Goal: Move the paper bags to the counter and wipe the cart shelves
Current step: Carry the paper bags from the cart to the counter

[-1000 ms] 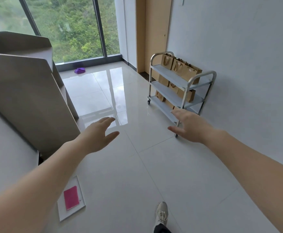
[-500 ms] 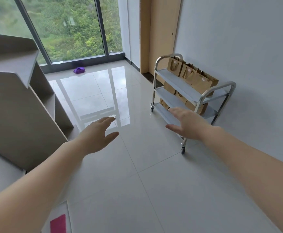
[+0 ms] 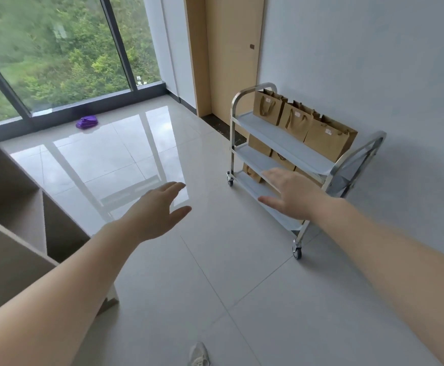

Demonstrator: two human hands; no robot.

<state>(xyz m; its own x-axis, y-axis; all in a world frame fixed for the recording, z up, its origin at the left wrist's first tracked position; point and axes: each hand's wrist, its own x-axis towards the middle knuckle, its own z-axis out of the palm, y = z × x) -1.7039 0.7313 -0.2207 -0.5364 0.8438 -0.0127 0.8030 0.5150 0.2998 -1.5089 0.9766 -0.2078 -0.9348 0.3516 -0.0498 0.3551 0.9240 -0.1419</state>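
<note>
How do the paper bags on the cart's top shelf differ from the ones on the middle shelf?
The top-shelf bags show in full: three in a row, rope handles up, small pale labels on their faces. The middle-shelf bags are mostly hidden under the top shelf, so only brown strips show and their count cannot be told. Both sets are brown paper, standing along the wall side of the cart, untouched by either hand.
</note>
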